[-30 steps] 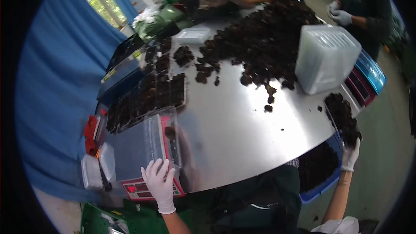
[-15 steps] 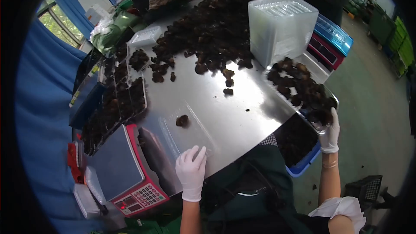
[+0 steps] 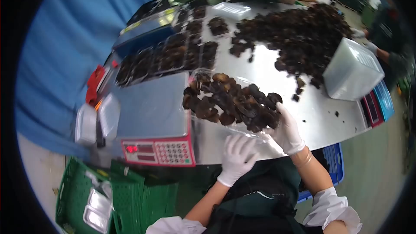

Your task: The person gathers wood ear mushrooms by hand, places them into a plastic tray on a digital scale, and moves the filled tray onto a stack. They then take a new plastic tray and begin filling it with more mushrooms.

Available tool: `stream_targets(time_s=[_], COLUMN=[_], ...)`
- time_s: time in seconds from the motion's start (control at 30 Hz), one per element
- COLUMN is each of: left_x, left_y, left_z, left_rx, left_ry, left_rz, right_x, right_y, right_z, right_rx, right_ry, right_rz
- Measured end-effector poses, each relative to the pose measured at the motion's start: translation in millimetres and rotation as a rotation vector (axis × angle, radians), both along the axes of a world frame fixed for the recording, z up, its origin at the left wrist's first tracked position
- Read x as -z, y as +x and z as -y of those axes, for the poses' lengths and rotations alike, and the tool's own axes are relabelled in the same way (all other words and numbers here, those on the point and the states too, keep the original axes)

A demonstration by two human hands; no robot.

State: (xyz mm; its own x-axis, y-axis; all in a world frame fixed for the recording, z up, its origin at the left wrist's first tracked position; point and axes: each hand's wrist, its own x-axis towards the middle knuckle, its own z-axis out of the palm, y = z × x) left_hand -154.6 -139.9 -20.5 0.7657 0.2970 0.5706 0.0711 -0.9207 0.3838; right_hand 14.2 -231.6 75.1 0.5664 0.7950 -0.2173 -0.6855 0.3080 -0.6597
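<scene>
A clear plastic tray point(image 3: 248, 131) full of dark brown mushroom-like pieces point(image 3: 232, 102) is held at its right end by my right hand point(image 3: 286, 132), white-gloved, fingers closed on the rim. The tray's far left end reaches over the right edge of the scale point(image 3: 151, 104). Just below the tray's near side is my left hand point(image 3: 238, 154), also gloved, its fingers spread and holding nothing. The scale has a grey plate, a red keypad panel and a lit red display.
Filled trays point(image 3: 173, 54) stand behind the scale. A large dark heap point(image 3: 303, 34) covers the back of the metal table. Stacked clear trays point(image 3: 353, 71) stand at the right beside another scale point(image 3: 375, 106). Green crates point(image 3: 130, 195) are below left. Two co-workers' gloved hands touch the heap's edges.
My right hand has carried the filled tray leftward from the table's right side to the scale's edge. The view has turned left. My left hand has lifted off the empty tray lying on the table.
</scene>
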Motion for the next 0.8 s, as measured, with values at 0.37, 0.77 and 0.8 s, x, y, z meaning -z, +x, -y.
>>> stream_targets(time_s=[0.37,0.77,0.8], left_x=[-3,-11,-15], left_y=[3,-7,-8], left_z=[-5,-10,-10], left_rx=[0.043,0.171,0.161], left_ry=[-0.101,-0.495,-0.625], left_rz=[0.103,0.224,0.234], right_x=[8,23,20], right_y=[-32,27,30], right_z=[-148,-122,-122], right_rx=[-0.334,-0.313,-0.309], right_ry=[-0.019,-0.172,-0.185], right_rz=[0.192,0.465,0.487])
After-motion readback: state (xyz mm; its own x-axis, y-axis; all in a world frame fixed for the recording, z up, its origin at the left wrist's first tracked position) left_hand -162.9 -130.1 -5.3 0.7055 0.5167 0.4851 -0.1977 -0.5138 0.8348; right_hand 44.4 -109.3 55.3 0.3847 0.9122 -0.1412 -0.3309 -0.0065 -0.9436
